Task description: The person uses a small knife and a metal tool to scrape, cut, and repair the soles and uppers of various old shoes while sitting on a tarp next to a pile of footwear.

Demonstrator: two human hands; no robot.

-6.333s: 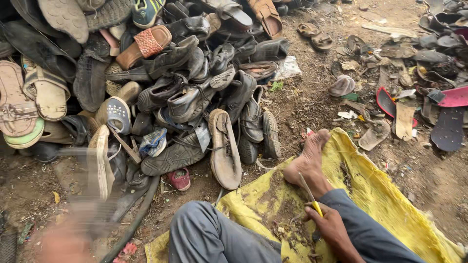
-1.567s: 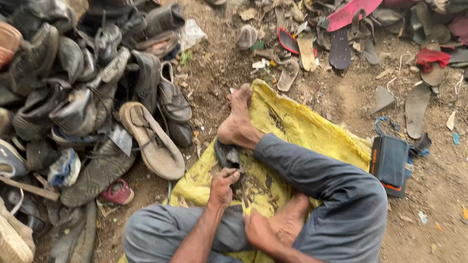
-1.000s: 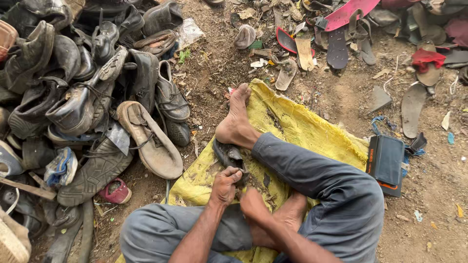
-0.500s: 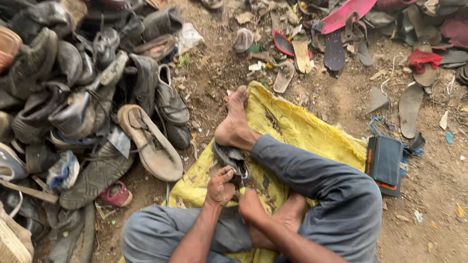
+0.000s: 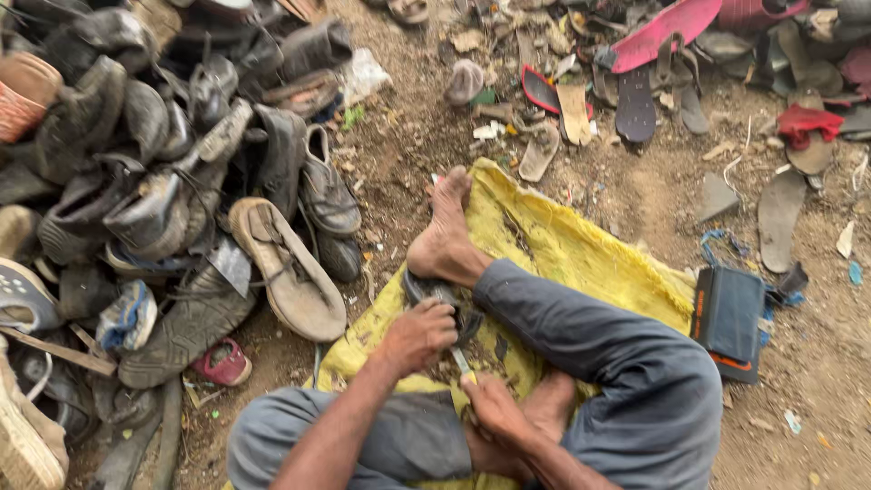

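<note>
The person sits on a yellow sack (image 5: 581,245) spread over the dirt, which keeps the scraps off the ground. The left hand (image 5: 419,334) is closed on a dark shoe piece (image 5: 434,292), pinning it down just near the heel of the outstretched foot (image 5: 445,238). The right hand (image 5: 494,408) grips a small knife (image 5: 463,365), blade angled toward the piece. A shoe pile (image 5: 181,181) rises on the left, within reach.

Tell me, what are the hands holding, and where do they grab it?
The left hand grips a dark shoe piece at its near end. The right hand holds a small knife by its handle.
</note>
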